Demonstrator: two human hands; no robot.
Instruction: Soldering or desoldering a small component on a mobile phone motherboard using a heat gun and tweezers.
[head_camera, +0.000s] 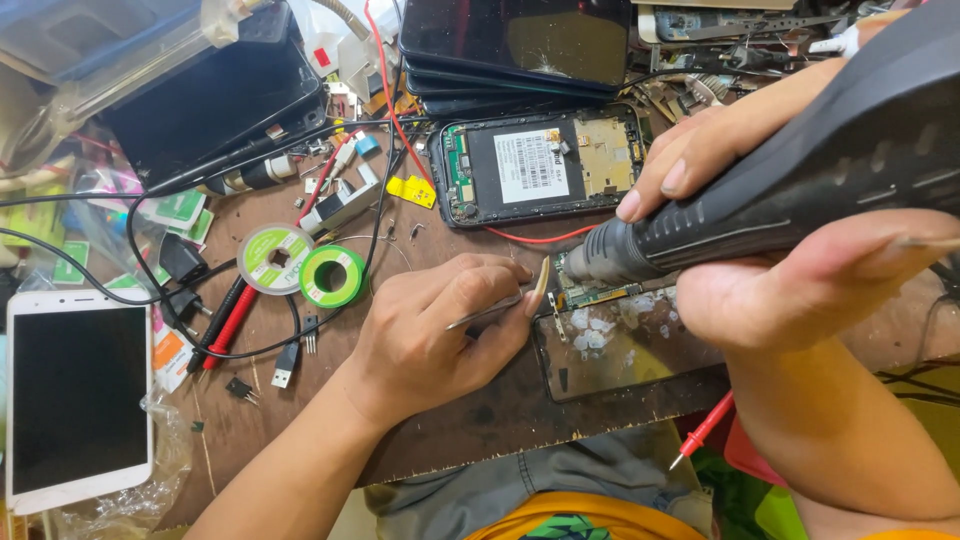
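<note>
**On the workbench: two hands at an opened phone**

At the far left of the wooden bench (480, 420) lies a white smartphone (78, 400), screen up and dark. Right of it, black and red probe leads (225, 325) rest beside two spools of solder wire, one pale (276, 259) and one green (332, 276). Behind these sits a black flat device (215, 110) with cables trailing across the surface.

At centre, the left hand (430, 335) rests on the bench, its fingers closed around slim metal tweezers (490, 312) whose tips point toward the circuit board (590, 295) of a disassembled phone (625, 345) lying at the bench's near edge. Directly behind, a second opened phone (540, 165) lies back-up with its battery exposed, and a stack of dark screens (515, 45) stands beyond it.

At right, the right hand (780, 260) grips the black handle of a hot-air tool (800, 190), its metal nozzle just above the circuit board, close to the tweezers. A red probe (703, 430) hangs off the bench edge below.
</note>
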